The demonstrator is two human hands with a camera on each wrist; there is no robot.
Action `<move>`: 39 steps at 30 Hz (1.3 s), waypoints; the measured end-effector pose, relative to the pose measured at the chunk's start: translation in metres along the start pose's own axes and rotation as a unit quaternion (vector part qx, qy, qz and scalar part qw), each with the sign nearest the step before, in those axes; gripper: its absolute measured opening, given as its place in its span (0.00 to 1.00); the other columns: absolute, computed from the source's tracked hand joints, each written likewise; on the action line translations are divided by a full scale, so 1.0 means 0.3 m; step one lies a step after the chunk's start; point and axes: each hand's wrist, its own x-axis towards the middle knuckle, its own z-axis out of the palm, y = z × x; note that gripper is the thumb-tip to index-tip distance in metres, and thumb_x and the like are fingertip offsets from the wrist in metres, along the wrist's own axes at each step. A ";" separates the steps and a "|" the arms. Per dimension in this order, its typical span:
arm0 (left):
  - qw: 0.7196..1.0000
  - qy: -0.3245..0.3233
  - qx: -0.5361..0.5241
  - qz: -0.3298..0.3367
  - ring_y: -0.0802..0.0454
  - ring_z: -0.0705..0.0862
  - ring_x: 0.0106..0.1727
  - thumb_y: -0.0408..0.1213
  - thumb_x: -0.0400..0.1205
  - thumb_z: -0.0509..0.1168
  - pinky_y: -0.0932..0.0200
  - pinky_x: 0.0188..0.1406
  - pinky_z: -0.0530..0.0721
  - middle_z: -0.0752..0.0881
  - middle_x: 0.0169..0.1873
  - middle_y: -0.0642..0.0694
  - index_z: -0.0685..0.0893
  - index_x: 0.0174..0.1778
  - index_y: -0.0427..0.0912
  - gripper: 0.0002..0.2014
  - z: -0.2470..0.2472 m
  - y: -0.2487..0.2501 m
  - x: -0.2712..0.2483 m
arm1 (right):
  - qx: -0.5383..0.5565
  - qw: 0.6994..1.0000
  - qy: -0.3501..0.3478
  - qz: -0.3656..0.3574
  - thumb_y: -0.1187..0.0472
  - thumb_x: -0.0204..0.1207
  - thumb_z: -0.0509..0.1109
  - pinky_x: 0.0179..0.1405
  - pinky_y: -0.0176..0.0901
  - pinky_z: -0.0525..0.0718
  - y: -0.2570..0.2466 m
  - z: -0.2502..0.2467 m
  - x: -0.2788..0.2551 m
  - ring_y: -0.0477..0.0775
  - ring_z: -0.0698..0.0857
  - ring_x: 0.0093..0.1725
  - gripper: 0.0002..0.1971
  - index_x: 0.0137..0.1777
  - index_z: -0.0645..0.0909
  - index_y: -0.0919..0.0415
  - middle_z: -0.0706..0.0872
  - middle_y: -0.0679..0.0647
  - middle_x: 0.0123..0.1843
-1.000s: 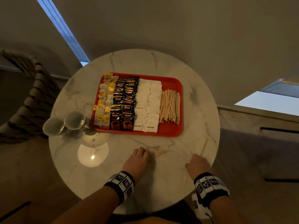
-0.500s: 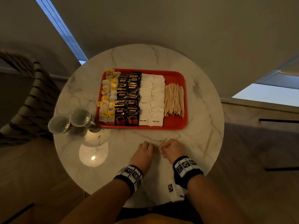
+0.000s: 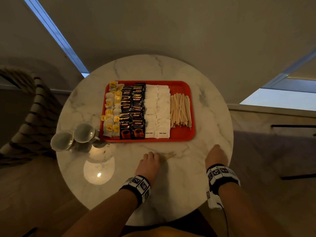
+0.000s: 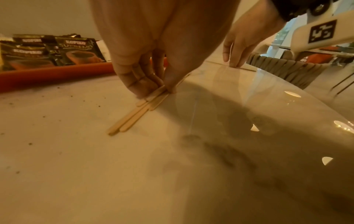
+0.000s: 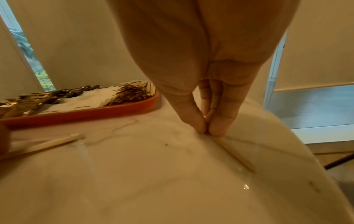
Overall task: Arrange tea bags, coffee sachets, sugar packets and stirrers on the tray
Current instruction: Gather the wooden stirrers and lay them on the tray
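Observation:
An orange tray (image 3: pixel 150 140) on the round marble table holds rows of tea bags (image 3: pixel 112 113), coffee sachets (image 3: pixel 132 113), white sugar packets (image 3: pixel 157 110) and a pile of wooden stirrers (image 3: pixel 180 110). In front of the tray, my left hand (image 4: pixel 161 89) pinches a small bundle of loose stirrers (image 4: pixel 132 116) that lies flat on the table. Over by the table's right edge, my right hand (image 5: pixel 205 131) pinches the end of a single stirrer (image 5: pixel 236 153) between thumb and fingertip. In the head view that stirrer is hidden under the right hand (image 3: pixel 216 148).
Two cups (image 3: pixel 62 141) (image 3: pixel 84 132) stand left of the tray, with a small dish (image 3: pixel 99 151) in front of them. A woven chair (image 3: pixel 34 117) stands beyond the table's left side. The table rim (image 3: pixel 230 134) curves close past my right hand.
My right hand came in beside the left hand, then went back out to the single stirrer near the right edge. The left hand has stayed on its bundle.

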 end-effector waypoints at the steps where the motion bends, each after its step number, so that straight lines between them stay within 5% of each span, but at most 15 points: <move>1: 1.000 -0.002 -0.004 -0.001 0.39 0.74 0.70 0.30 0.90 0.53 0.46 0.70 0.80 0.73 0.72 0.36 0.66 0.78 0.36 0.19 -0.001 0.003 0.001 | -0.006 1.000 -0.002 -0.004 0.67 0.88 0.56 0.73 0.52 0.74 -0.009 0.010 -0.009 0.66 0.78 0.75 0.21 0.79 0.66 0.71 0.77 0.68 0.76; 9: 0.998 -0.057 -0.025 -0.022 0.35 0.69 0.77 0.25 0.88 0.56 0.43 0.75 0.77 0.68 0.77 0.33 0.62 0.83 0.32 0.25 -0.052 0.000 0.033 | -0.127 0.982 -0.030 -0.138 0.69 0.82 0.60 0.64 0.51 0.81 -0.096 0.091 -0.166 0.61 0.81 0.69 0.19 0.73 0.68 0.66 0.79 0.63 0.71; 18: 0.998 -0.055 0.028 0.022 0.34 0.71 0.74 0.26 0.88 0.58 0.41 0.72 0.80 0.70 0.75 0.32 0.63 0.81 0.32 0.25 -0.044 0.013 0.006 | -0.072 0.978 -0.086 -0.177 0.65 0.81 0.65 0.67 0.48 0.77 -0.127 0.131 -0.241 0.62 0.79 0.70 0.20 0.72 0.70 0.66 0.78 0.63 0.71; 25: 0.997 -0.058 0.042 0.025 0.35 0.73 0.73 0.28 0.88 0.58 0.43 0.71 0.80 0.71 0.73 0.33 0.65 0.79 0.33 0.23 -0.068 -0.028 -0.001 | 0.049 0.967 -0.119 -0.219 0.64 0.77 0.68 0.46 0.43 0.76 -0.141 0.105 -0.273 0.56 0.79 0.47 0.07 0.48 0.72 0.54 0.81 0.55 0.53; 30: 0.991 -0.045 -0.121 0.016 0.40 0.77 0.69 0.32 0.89 0.57 0.51 0.70 0.77 0.75 0.71 0.37 0.71 0.76 0.38 0.18 -0.113 -0.082 0.010 | 0.152 0.949 -0.136 -0.239 0.64 0.77 0.71 0.40 0.48 0.85 -0.176 0.060 -0.296 0.55 0.86 0.38 0.07 0.44 0.76 0.53 0.87 0.54 0.37; 33: 0.971 0.000 -0.238 0.021 0.49 0.81 0.55 0.33 0.88 0.60 0.59 0.60 0.79 0.77 0.63 0.42 0.79 0.67 0.42 0.12 -0.151 -0.106 -0.006 | 0.210 0.935 -0.125 -0.256 0.62 0.79 0.72 0.40 0.44 0.85 -0.199 0.029 -0.304 0.52 0.87 0.38 0.04 0.47 0.80 0.53 0.88 0.52 0.36; 36: 0.920 0.047 -0.389 0.003 0.55 0.87 0.46 0.34 0.89 0.59 0.69 0.43 0.85 0.83 0.54 0.45 0.82 0.57 0.45 0.07 -0.198 -0.113 -0.029 | 0.267 0.917 -0.122 -0.270 0.58 0.82 0.71 0.42 0.45 0.89 -0.224 -0.006 -0.312 0.53 0.89 0.38 0.05 0.44 0.81 0.50 0.89 0.53 0.36; 39: 0.852 0.018 -0.523 -0.016 0.49 0.91 0.45 0.34 0.91 0.56 0.54 0.47 0.91 0.89 0.49 0.43 0.82 0.56 0.41 0.09 -0.244 -0.095 -0.046 | 0.341 0.892 -0.146 -0.259 0.62 0.84 0.70 0.42 0.45 0.92 -0.262 -0.040 -0.330 0.52 0.91 0.38 0.07 0.45 0.83 0.51 0.89 0.52 0.40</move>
